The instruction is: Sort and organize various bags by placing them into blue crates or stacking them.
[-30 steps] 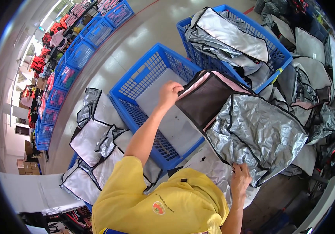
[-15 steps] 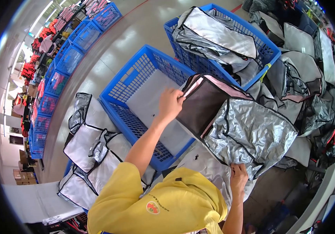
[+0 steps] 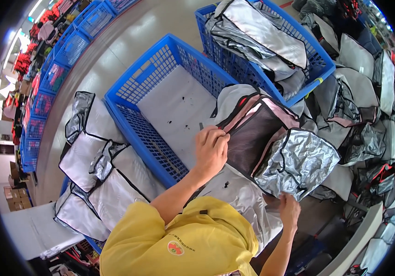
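Note:
My left hand (image 3: 210, 149) grips the upper edge of a silver foil bag (image 3: 294, 161) with a dark mesh panel and pink trim. The bag hangs over the right rim of a blue plastic crate (image 3: 131, 99) that holds only a flat grey liner. My right hand (image 3: 289, 210) pinches the bag's lower silver edge near my body. A flat silver bag (image 3: 239, 198) lies under it in front of me. My yellow sleeves fill the lower middle of the view.
A second blue crate (image 3: 317, 64) at the top right is heaped with silver bags. More silver bags (image 3: 96, 170) are stacked on my left, and a large pile (image 3: 372, 106) lies on my right. A row of blue crates (image 3: 55, 69) runs along the shiny floor at the upper left.
I have pulled the bag nearer to me and lower across the crate's rim. My left hand came down with it, and my right hand shifted along the lower edge.

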Demonstrator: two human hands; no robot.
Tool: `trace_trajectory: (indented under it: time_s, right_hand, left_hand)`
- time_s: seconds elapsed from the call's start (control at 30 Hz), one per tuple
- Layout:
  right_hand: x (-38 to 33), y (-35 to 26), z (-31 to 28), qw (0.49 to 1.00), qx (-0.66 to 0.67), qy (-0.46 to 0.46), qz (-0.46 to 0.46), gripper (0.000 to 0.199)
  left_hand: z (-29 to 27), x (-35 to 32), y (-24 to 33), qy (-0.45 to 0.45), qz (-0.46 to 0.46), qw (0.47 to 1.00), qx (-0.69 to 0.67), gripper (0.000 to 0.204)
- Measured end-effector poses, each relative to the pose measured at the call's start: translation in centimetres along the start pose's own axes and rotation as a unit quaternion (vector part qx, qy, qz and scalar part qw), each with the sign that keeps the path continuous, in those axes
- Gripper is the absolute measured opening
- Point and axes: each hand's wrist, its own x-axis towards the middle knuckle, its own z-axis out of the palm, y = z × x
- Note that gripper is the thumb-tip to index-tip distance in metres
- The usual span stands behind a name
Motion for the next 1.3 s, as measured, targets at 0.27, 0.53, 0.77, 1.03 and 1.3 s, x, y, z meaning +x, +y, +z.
trace_trajectory:
  time_s: [0.27,0.53,0.77,1.03,1.3]
  right_hand:
    - [7.7,-14.8,-2.9,0.993,0.106,0.05,-0.023,0.033]
    - [13.8,-21.9,1.1,0.967,0.021,0.135,-0.216,0.03]
    - [14.4,-22.1,1.6,0.979,-0.05,0.059,-0.19,0.024]
    - [14.3,-22.4,1.7,0.972,-0.068,0.059,-0.218,0.019]
    - [13.9,-22.2,3.5,0.984,0.023,0.057,-0.166,0.026]
  left_hand:
    - [0.4,-0.9,0.5,0.021,-0.007,1.0,-0.019,0.026]
    - [0.7,-1.4,0.0,0.039,-0.009,0.999,-0.011,0.028]
    - [0.4,-1.5,-0.1,0.039,-0.037,0.999,-0.008,0.027]
    - [0.5,-1.4,-0.2,0.048,-0.052,0.997,-0.025,0.03]
    - [0.3,-1.7,-0.6,0.053,-0.051,0.997,-0.034,0.027]
